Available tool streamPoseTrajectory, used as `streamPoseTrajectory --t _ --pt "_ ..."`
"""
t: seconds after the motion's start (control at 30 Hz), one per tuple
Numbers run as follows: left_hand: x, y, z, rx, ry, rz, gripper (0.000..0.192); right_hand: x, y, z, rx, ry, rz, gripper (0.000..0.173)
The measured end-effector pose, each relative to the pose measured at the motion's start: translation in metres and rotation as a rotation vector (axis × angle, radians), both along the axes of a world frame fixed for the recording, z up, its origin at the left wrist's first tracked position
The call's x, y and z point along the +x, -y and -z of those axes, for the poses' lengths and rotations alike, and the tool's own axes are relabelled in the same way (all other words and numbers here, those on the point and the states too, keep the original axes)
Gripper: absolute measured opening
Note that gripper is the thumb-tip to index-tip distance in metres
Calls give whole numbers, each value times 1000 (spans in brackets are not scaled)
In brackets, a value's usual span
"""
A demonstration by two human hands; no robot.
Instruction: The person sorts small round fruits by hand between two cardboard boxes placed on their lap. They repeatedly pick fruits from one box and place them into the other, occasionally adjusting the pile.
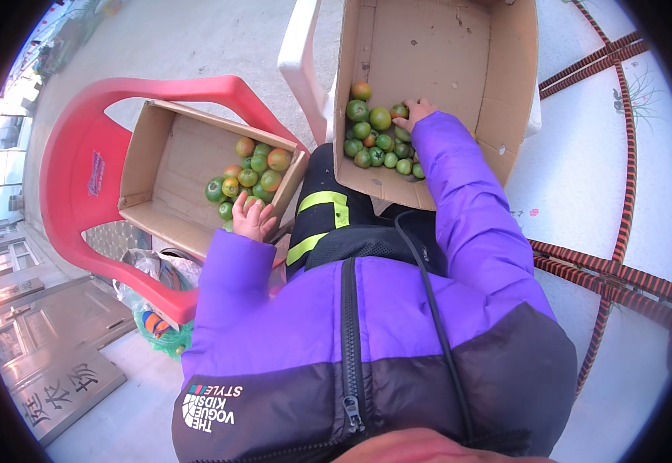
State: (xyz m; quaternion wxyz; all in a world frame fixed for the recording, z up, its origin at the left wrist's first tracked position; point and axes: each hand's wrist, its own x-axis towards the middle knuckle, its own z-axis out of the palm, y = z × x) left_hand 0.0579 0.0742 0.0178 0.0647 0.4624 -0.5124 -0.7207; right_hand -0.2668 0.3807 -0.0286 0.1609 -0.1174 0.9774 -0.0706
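Two open cardboard boxes hold green and reddish tomatoes. At the right box point(501, 98), my right hand point(415, 112) reaches in with its fingertips at a green-and-orange tomato point(399, 110); whether it grips it I cannot tell. Several green tomatoes point(380, 118) are gathered in that box's near left part. My left hand point(251, 218) is over the near right side of the left box point(168, 226), fingers apart and partly curled, beside the tomatoes point(248, 177). A small part of a green tomato shows behind its fingers, so its hold is unclear.
The left box rests on a red plastic chair point(81, 168). A white plastic chair point(301, 63) stands by the right box. Plastic bags point(165, 335) lie below the red chair. Striped bars point(625, 173) cross a pale surface at the right. A black cord runs down the purple jacket.
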Motion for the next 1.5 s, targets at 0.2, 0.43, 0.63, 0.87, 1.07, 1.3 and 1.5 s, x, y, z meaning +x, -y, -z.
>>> streamPoseTrajectory --t 0.2,0.43,0.63,0.87,1.07,1.3,1.5 --pt "-4 0 3 7 -11 23 57 38 -29 -22 -223 -143 -195 56" --pt "-10 -15 -3 0 -24 111 47 97 -41 -33 -864 142 -29 57" --pt "-15 -42 -24 -5 -100 352 47 140 -24 -55 -1411 666 243 55" --pt "-18 -100 -42 -317 -645 804 76 191 29 -93 -1110 797 -352 63" --pt "-24 -71 -36 -116 -419 394 48 163 18 -76 -1009 446 -295 36" --pt "-26 24 -3 -279 -128 9 64 110 -20 1 -299 -259 63 47" --pt "-23 29 3 -205 -130 -23 73 96 -32 42 -437 -157 62 50"
